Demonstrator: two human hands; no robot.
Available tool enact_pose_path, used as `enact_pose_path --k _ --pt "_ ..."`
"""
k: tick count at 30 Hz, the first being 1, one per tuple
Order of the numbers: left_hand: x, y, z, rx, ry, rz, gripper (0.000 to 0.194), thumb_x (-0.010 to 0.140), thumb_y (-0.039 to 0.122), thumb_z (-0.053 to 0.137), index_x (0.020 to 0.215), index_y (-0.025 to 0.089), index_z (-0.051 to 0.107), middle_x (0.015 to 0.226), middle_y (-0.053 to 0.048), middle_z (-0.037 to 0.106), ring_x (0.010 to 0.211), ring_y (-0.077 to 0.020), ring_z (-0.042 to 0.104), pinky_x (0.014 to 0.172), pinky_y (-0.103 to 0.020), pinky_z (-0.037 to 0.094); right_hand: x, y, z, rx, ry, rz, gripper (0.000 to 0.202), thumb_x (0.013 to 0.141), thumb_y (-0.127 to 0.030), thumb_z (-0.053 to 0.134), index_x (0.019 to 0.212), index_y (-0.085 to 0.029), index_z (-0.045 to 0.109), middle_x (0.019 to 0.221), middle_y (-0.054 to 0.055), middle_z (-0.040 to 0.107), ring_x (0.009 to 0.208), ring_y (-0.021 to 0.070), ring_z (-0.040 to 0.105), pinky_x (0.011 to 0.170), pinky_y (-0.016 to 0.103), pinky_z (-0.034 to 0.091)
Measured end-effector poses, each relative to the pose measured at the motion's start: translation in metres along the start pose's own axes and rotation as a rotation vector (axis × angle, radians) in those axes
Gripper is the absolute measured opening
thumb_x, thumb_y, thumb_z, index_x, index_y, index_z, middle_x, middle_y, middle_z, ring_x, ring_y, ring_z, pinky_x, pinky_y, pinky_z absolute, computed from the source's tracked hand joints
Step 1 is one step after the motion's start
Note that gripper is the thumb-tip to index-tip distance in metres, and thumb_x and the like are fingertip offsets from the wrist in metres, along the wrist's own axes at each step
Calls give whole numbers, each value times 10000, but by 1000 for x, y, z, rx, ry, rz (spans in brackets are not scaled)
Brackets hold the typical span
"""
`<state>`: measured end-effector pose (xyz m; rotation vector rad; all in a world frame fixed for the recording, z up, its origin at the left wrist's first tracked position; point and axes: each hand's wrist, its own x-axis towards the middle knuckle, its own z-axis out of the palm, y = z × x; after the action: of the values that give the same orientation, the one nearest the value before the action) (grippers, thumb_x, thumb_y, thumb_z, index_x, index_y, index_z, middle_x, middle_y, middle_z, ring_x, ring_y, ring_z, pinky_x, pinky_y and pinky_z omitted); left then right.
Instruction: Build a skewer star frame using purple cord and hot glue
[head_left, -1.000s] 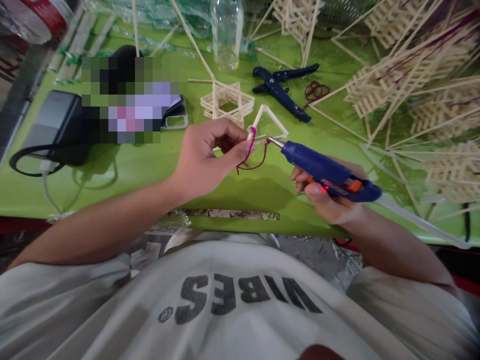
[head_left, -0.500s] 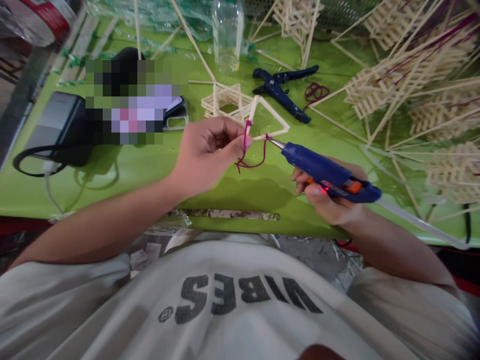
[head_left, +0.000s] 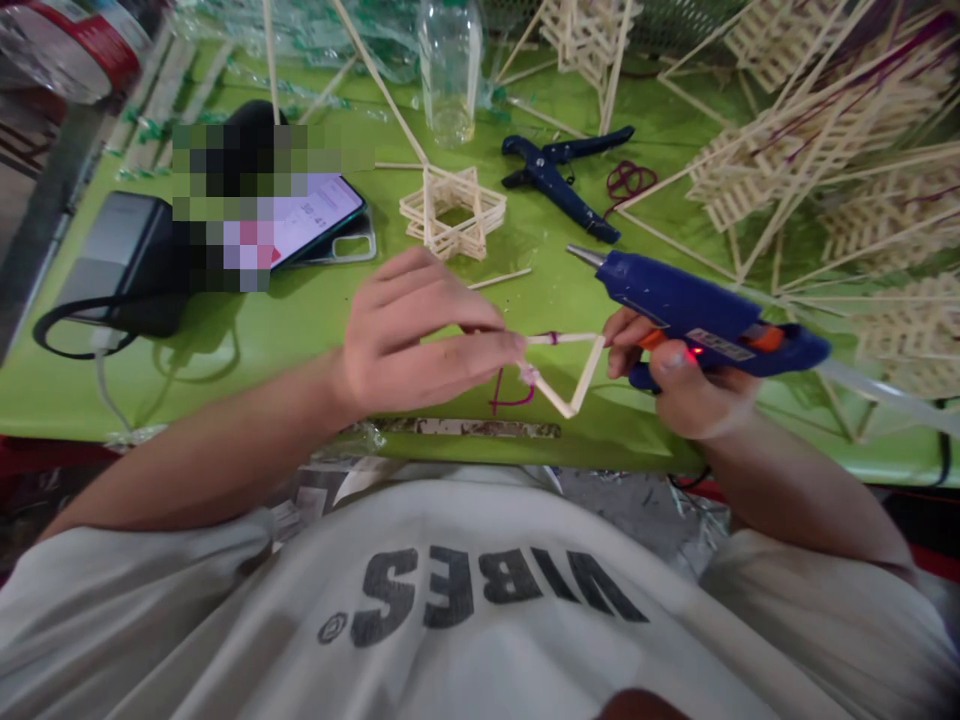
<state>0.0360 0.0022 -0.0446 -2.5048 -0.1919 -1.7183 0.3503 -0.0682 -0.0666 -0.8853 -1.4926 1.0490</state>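
Note:
Between its fingertips my left hand pinches one corner of a small wooden stick frame. Purple string is tied around two of its sticks and hangs below; the corner under my fingers is hidden. My right hand is wrapped around a blue glue gun, its metal nozzle pointing left, above and apart from the frame. The right fingertips are close to the frame's far corner; whether they touch it I cannot tell. A clear glue stick trails from the gun's rear.
Beyond my hands lie a star-shaped stick piece, a loose stick, dark blue cutters and a plastic bottle. A phone and a power bank are at left. Several woven stick structures crowd the right.
My left hand has brought the stick frame down toward me and turned it. The glue gun has moved right and up, its nozzle now away from the string knot.

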Motion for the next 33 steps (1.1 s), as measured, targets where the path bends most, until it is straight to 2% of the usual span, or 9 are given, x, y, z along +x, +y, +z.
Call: enact_pose_path --k 2,4,9,11,15,18,22,29,33 --pt "0 -3 -4 60 14 113 39 1037 233 781 1052 253 811 916 -6 830 647 -136 694 564 -335 515 6 -8 2 34 -26 -54 296 1031 -524 811 1008 -240 890 943 98 818 599 161 696 485 330 544" --pt "-4 -7 -10 59 -7 118 63 1061 249 765 1070 276 821 963 -10 839 686 -146 717 592 -342 527 13 -17 2 91 -111 0 346 1053 -552 765 997 -233 889 910 98 810 533 158 670 412 327 495" --pt "-14 -17 -23 20 -230 -128 105 1084 487 768 1102 419 845 909 -2 832 710 -190 751 630 -411 528 20 -34 -6 164 -215 52 389 1016 -570 821 1038 -195 924 922 137 836 725 234 783 420 308 552" --pt "-13 -18 -21 50 -165 -75 110 1086 491 760 1093 419 843 935 7 846 697 -182 752 611 -399 518 18 -38 -7 154 -279 63 440 1014 -603 820 1093 -186 935 962 146 859 734 235 791 461 320 603" --pt "-9 -17 -10 167 13 127 154 1103 314 684 1053 330 828 990 9 863 659 -147 734 561 -352 491 15 -36 -9 119 -357 45 402 985 -567 865 1108 -190 930 1017 138 883 658 234 787 502 363 639" --pt "-13 -15 -5 174 24 58 165 1097 321 682 1030 346 831 944 11 849 657 -157 728 577 -363 484 14 -31 -10 69 -369 4 351 967 -521 879 1062 -186 916 987 139 871 696 259 805 539 384 647" --pt "-22 -16 -8 117 -131 -167 281 1087 565 721 957 358 860 855 -17 810 680 -186 723 645 -406 512 14 -31 -13 16 -392 3 330 952 -490 885 1073 -184 904 975 139 871 672 254 804 575 389 673" --pt "-16 -15 -8 145 -104 -100 302 1104 562 665 1001 357 861 829 -14 811 628 -181 704 591 -382 454 16 -34 -9 2 -400 -17 236 945 -435 870 1000 -206 859 880 99 817 623 229 757 506 360 630" --pt "-15 -12 -3 147 27 -44 227 1093 490 682 996 358 840 834 -8 825 600 -181 695 561 -387 453 21 -34 -3 27 -404 -71 246 939 -424 879 888 -194 808 780 77 751 599 211 722 478 337 572"
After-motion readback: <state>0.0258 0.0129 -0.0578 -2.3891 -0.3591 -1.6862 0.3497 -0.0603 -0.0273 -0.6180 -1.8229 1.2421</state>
